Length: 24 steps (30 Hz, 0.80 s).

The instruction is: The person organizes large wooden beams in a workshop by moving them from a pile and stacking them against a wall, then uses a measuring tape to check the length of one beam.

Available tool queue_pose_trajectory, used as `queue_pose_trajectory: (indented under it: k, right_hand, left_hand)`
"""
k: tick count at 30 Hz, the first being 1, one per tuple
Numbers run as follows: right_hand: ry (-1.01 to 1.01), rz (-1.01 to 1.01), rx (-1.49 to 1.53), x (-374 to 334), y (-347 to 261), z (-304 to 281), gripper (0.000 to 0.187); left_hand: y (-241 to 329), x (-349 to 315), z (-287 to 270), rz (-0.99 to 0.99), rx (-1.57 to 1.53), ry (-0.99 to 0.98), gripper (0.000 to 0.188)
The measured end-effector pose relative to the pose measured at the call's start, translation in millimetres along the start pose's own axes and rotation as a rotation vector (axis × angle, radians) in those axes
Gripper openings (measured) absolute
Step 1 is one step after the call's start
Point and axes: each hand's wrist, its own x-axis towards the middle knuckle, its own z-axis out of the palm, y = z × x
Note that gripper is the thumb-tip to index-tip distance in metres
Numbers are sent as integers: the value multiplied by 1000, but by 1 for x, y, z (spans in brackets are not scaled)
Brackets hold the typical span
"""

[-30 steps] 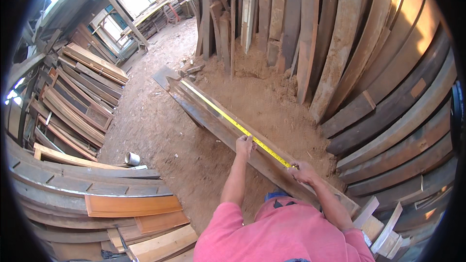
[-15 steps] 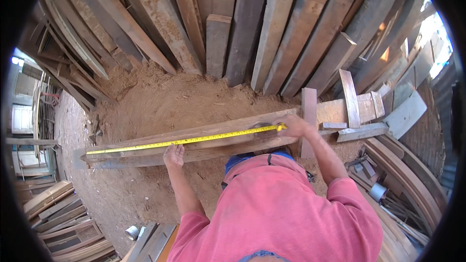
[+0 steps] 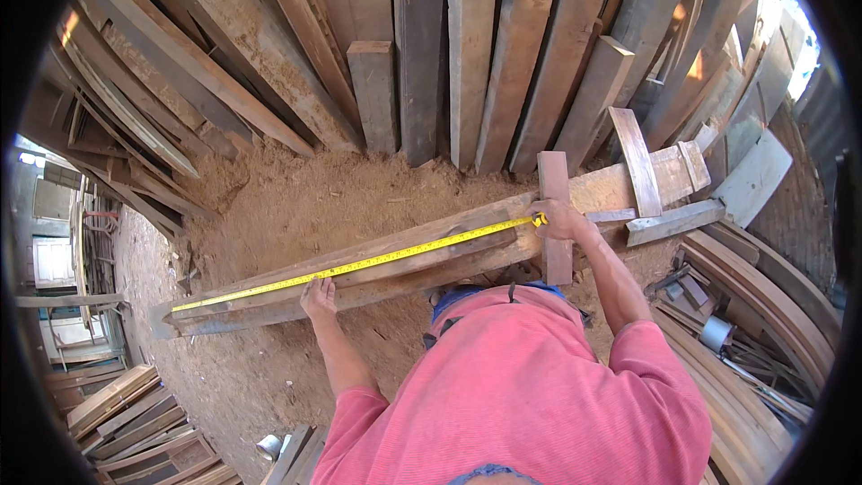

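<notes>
A yellow tape measure blade (image 3: 404,256) lies stretched along a long wooden beam (image 3: 377,288), which runs from the lower left up to the right in front of me. My right hand (image 3: 561,220) is closed round the tape measure's case (image 3: 539,219), above the beam and by a reddish crosspiece of wood (image 3: 555,256). Farther left, my left hand (image 3: 319,297) rests at the beam's near edge. Its fingers are stretched out, with the tips at the blade's lower edge. The blade's far end reaches close to the beam's left end.
Tall planks (image 3: 422,63) lean in a row at the back. A short curved board (image 3: 636,162) lies across the beam's right part. Stacked timber (image 3: 759,274) and a grey metal can (image 3: 716,332) are at the right. More boards (image 3: 135,418) lie at the lower left, and sawdust covers the ground (image 3: 296,189).
My right hand with the tape case has moved slightly right and up, along the beam. The blade now looks more steeply slanted as the view has shifted. My left hand stays by the blade.
</notes>
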Motion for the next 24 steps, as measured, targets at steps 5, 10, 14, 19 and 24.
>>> queue_pose_trajectory:
  k: [5,10,14,19,24]
  right_hand:
    - [-20,10,12,1,3,1,45]
    - [-20,9,-3,6,6,5,43]
    - [-27,23,-68,11,10,10,41]
    - [-67,11,-79,17,1,12,46]
    - [-216,-187,52,6,-80,-8,51]
  left_hand:
    - [-3,5,-3,2,6,7,25]
    - [-1,4,-3,-17,9,7,25]
    - [1,-2,3,-32,25,-8,25]
    - [3,1,-1,-45,-5,-40,24]
    - [27,1,-27,18,-291,-33,19]
